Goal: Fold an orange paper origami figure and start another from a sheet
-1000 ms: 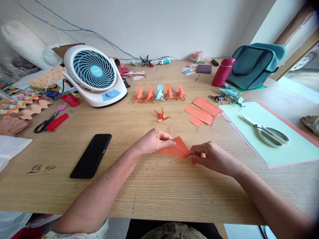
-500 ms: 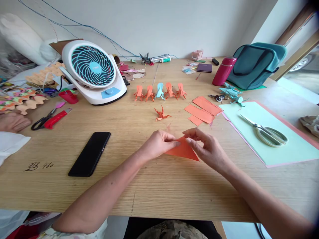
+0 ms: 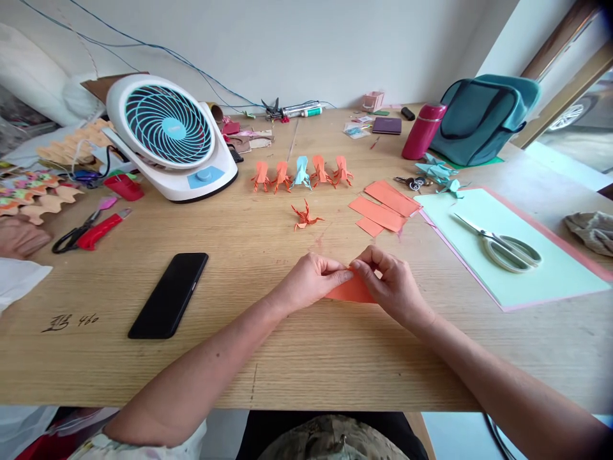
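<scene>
An orange sheet of paper [image 3: 352,291] lies between my hands, low over the table, its upper part hidden by my fingers. My left hand [image 3: 318,276] pinches its top edge with thumb and forefinger. Close against it, my right hand [image 3: 387,281] also pinches the paper, the two thumbs nearly meeting. Beyond my hands sits a small orange folded paper figure [image 3: 306,217] with thin pointed limbs. Farther back stands a row of several folded paper figures [image 3: 301,172], one light blue among orange ones. Loose orange paper pieces [image 3: 383,214] lie to their right.
Green-handled scissors [image 3: 510,249] rest on pale green sheets [image 3: 479,220] at right. A black phone [image 3: 168,295] lies left of my arms. A white fan [image 3: 170,137], a red cutter [image 3: 101,231], a pink bottle [image 3: 424,132] and a teal bag [image 3: 483,121] stand or lie around. Another person's hand [image 3: 23,236] is at far left.
My right hand has moved in toward my left, and its fingers have closed on the paper's top edge. Less of the orange sheet shows now. The view has shifted slightly.
</scene>
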Available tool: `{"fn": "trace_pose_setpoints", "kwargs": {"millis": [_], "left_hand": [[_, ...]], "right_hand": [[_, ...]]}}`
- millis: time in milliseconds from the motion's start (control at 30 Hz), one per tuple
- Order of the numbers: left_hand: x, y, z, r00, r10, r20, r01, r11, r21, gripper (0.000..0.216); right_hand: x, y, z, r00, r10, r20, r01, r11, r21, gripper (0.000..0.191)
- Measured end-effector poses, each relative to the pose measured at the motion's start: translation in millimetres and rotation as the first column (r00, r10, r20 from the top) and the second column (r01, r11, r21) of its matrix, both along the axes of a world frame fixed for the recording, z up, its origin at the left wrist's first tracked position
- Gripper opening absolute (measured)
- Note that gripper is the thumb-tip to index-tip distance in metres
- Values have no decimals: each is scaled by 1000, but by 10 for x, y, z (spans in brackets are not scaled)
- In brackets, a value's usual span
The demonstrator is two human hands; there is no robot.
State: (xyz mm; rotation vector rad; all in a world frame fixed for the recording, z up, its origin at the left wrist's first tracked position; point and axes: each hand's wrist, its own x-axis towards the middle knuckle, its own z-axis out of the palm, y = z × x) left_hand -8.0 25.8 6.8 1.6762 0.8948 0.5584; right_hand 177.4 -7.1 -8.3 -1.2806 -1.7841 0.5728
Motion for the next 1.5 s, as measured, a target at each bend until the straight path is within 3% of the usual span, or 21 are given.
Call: {"fn": "trace_pose_setpoints", "kwargs": {"millis": [100,233,667,867,1067,1233,1400,1500], "left_hand": [[-16,22,3,1000,-17,-2,17,1000,-27,45],[-45,50,-35,998,-55,0,55,994,-91,45],[-86,80,-18,994,-78,-77,75,996,-48,49],[-110,115,-34,998,-52,-25,47,986,-162,30],[-172,166,-76,998,-56,-22,49,974,-220,26],[-281,268,-74,997,-81,-7,77,970,-231,28],[-307,302,-85,995,92,28,-85,977,-195,41],[-202,204,-93,994,65,90,-44,974,-221,51]], "right_hand": [[5,5,-43,997,10,72,-17,994,106,22],[25,31,-65,992,27,124,-43,990,132,20],[140,114,-35,998,-10,58,15,997,-72,28],[287,194,-23,999,-51,0,51,993,-105,30],[384,261,-44,997,-68,-37,62,987,-147,34],[462,279,-49,982,-126,-141,95,974,-206,41],[495,282,-71,918,-184,-352,92,961,-262,43],[396,251,-86,879,-186,-439,61,957,-283,44]]}}
